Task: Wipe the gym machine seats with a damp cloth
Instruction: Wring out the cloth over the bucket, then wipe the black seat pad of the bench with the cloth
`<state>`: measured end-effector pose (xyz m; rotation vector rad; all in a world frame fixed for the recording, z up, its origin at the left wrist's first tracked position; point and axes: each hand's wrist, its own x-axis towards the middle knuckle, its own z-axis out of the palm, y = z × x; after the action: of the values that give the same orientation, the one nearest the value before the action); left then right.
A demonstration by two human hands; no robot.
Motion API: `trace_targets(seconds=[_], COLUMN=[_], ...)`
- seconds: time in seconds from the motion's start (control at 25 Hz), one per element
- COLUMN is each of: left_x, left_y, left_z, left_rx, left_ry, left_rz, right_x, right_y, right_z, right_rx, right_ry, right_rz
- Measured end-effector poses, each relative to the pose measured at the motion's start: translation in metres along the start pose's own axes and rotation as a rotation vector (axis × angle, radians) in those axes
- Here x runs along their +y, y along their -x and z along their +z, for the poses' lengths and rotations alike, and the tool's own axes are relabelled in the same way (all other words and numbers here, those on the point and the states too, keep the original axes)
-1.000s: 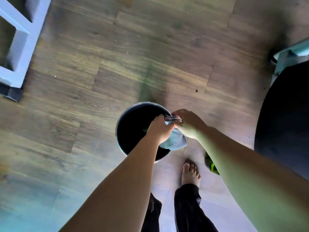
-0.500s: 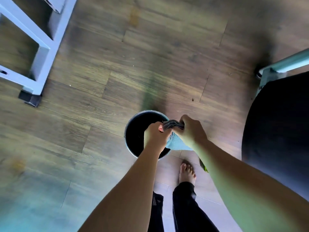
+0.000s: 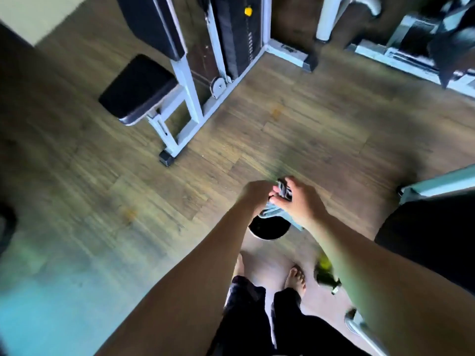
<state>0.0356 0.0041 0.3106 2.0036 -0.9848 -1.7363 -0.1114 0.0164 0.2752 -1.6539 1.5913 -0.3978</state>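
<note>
Item: cloth [image 3: 276, 213], pale blue, twisted dark at its upper end. I see it gripped at that end by both hands, hanging above a bucket [image 3: 268, 231] on the wood floor [image 3: 308, 129].
Left hand [image 3: 255, 192]: clenched on the cloth.
Right hand [image 3: 299, 199]: fingers closed on the twisted end.
Seat [image 3: 136, 88]: black pad on a white machine frame [image 3: 185, 80], far left, well apart from the cloth.
Second black pad [image 3: 431, 237]: right edge.
Bare feet [image 3: 297, 277]: just behind the bucket.
</note>
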Motion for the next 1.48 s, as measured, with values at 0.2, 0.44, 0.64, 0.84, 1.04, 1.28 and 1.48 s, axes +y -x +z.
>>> trace_targets(seconds=[0.2, 0.44, 0.64, 0.84, 1.04, 1.28, 1.48], left_x=[-0.039, -0.146, -0.261, -0.318, -0.334, -0.299, -0.247], left_y=[0.095, 0.210, 0.298, 0.341, 0.322, 0.251, 0.180], left_z=[-0.119, -0.272, -0.411, -0.533, -0.643, -0.777, -0.877], left_rx=[0.165, 0.474, 0.646, 0.716, 0.737, 0.706, 0.636], left_ry=[-0.222, -0.444, -0.561, -0.584, -0.590, -0.615, -0.732], left_rz=[0.159, 0.142, 0.044, -0.025, -0.032, -0.017, 0.067], right_x=[-0.111, -0.274, -0.406, -0.502, -0.577, -0.678, -0.740], right_y=[0.021, 0.061, 0.109, 0.122, 0.078, -0.030, -0.114], right_z=[0.004, 0.097, 0.226, 0.330, 0.407, 0.467, 0.480], right_rx=[-0.050, -0.193, -0.317, -0.360, -0.357, -0.368, -0.286], right_ry=[0.133, 0.166, 0.164, 0.169, 0.157, 0.122, 0.132], right_rz=[-0.251, -0.526, -0.629, -0.685, -0.670, -0.607, -0.524])
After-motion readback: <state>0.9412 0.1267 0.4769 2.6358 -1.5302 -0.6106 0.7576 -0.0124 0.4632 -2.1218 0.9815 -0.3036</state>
